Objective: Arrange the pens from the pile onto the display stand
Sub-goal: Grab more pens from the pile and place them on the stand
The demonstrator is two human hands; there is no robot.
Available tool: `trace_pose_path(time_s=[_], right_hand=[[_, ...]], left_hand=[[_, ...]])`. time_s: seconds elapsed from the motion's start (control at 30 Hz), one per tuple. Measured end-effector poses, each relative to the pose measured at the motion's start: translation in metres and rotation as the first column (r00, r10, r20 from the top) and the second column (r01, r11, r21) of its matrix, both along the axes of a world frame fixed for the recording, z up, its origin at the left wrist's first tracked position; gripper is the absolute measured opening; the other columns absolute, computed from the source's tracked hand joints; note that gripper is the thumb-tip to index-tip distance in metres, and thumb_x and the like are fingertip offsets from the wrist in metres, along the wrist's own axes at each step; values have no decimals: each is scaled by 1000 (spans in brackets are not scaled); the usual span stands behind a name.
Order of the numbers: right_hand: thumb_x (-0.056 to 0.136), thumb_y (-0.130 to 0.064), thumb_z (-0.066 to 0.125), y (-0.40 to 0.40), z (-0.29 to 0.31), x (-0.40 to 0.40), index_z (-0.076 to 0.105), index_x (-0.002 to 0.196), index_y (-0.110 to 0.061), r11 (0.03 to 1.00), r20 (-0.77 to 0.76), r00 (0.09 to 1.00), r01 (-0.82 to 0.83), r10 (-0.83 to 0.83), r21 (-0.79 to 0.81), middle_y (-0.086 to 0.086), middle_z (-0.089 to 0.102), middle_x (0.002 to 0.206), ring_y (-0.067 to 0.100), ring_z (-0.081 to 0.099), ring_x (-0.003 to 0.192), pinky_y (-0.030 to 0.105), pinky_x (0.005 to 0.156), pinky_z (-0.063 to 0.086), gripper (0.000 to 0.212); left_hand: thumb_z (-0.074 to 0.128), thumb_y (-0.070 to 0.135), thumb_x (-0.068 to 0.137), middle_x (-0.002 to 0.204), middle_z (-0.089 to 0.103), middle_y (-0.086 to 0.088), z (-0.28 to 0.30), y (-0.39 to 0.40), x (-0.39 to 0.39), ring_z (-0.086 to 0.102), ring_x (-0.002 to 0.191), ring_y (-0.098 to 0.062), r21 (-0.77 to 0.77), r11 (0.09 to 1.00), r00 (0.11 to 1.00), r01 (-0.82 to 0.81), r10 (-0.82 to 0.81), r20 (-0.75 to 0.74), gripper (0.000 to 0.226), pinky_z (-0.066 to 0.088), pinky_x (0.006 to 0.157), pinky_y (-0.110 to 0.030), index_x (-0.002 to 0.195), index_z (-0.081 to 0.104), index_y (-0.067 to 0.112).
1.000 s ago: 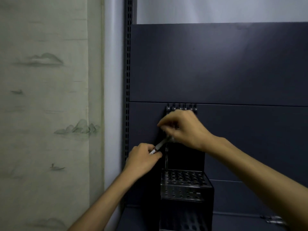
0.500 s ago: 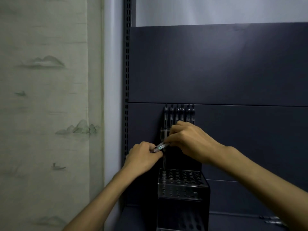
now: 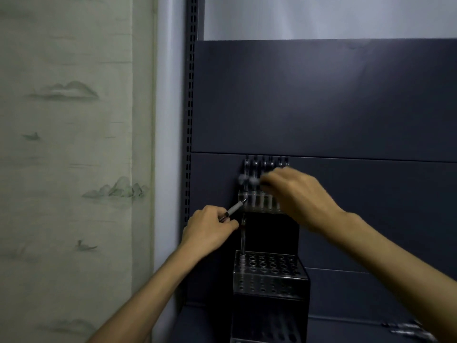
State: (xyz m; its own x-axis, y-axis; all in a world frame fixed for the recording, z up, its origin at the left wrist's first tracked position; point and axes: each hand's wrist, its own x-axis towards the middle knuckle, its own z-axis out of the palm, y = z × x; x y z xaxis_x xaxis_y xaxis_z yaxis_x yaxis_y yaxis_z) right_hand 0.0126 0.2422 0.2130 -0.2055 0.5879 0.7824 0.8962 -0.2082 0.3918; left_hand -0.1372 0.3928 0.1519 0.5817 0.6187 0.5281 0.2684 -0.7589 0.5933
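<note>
- My left hand (image 3: 210, 229) grips a pen (image 3: 235, 209), its tip beside the display stand (image 3: 269, 276)
- Right hand (image 3: 301, 194) is blurred over the top row; grip unclear
- I judge the pen light, stiff, slick; hold mid-barrel

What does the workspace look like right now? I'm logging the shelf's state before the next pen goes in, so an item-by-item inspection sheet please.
Surface: dark blue-grey metal shelf back panel, slotted upright on its left.
Job's things: tiered black display stand with round holes; row of pens in its top tier; one upright clear pen in the middle tier; loose pens lying lower right.
Clutter: nothing seen.
Hands: left hand grips a grey-barrelled pen; right hand at the top row, blurred.
Cables: nothing seen.
Surroundings: pale green curtain with mountain print to the left.
</note>
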Motion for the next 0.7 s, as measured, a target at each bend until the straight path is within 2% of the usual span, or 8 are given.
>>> trace_pose_path(time_s=[0.03, 0.1, 0.2, 0.3, 0.4, 0.57, 0.7], right_hand=[[96, -18, 65, 1, 6, 2, 62, 101, -13, 994, -140, 988, -61, 72, 86, 2, 64, 90, 25, 62, 80, 42, 66, 52, 8], [99, -22, 62, 6, 19, 4, 61, 101, -11, 956, -373, 899, -137, 230, 261, 0, 68, 88, 16, 65, 77, 38, 70, 56, 11], [99, -24, 62, 22, 31, 10, 65, 106, -9, 947, -598, 754, -102, 273, 303, -2, 71, 88, 9, 70, 76, 35, 75, 61, 17], [97, -24, 65, 41, 35, 18, 67, 111, -6, 957, -658, 712, -75, 247, 279, 2, 73, 94, 13, 71, 83, 40, 81, 61, 22], [95, -24, 68, 52, 35, 20, 68, 111, -6, 966, -663, 721, -31, 199, 256, 4, 73, 94, 15, 71, 85, 40, 84, 61, 24], [94, -23, 70, 60, 30, 23, 70, 109, -4, 972, -670, 723, -9, 169, 236, 8, 75, 98, 18, 70, 92, 40, 86, 59, 24], [93, -23, 70, 61, 24, 22, 71, 107, -7, 976, -661, 734, -6, 153, 219, 6, 75, 95, 16, 70, 91, 36, 84, 59, 21]], left_hand=[[71, 34, 84, 56, 56, 9, -1, 1, -1, 57, 60, -11, -2, 1000, 1000, -4, 4, 14, 37, 41, 56, -26, 55, 51, 22], [71, 33, 83, 54, 54, 10, -3, 2, -3, 56, 59, -11, -4, 1000, 1000, -4, 4, 28, 39, 41, 57, -26, 53, 49, 23], [71, 34, 83, 54, 53, 10, -7, 2, -5, 58, 61, -13, -11, 1000, 1000, 17, -17, 18, 40, 45, 60, -29, 53, 48, 23], [71, 33, 84, 51, 49, 11, -6, 5, -8, 51, 55, -9, -3, 1000, 1000, 16, -16, 12, 41, 38, 54, -26, 52, 46, 22], [71, 30, 84, 50, 47, 11, -3, 10, -13, 47, 53, -6, 11, 1000, 1000, 7, -7, 29, 42, 33, 52, -25, 52, 44, 22], [71, 31, 84, 51, 46, 11, -3, 14, -16, 45, 53, -6, 21, 1000, 999, -2, 1, 49, 44, 32, 52, -25, 52, 42, 23], [71, 31, 85, 52, 47, 10, -4, 14, -16, 45, 54, -7, 19, 1000, 999, 6, -7, 49, 44, 33, 53, -26, 52, 42, 22]])
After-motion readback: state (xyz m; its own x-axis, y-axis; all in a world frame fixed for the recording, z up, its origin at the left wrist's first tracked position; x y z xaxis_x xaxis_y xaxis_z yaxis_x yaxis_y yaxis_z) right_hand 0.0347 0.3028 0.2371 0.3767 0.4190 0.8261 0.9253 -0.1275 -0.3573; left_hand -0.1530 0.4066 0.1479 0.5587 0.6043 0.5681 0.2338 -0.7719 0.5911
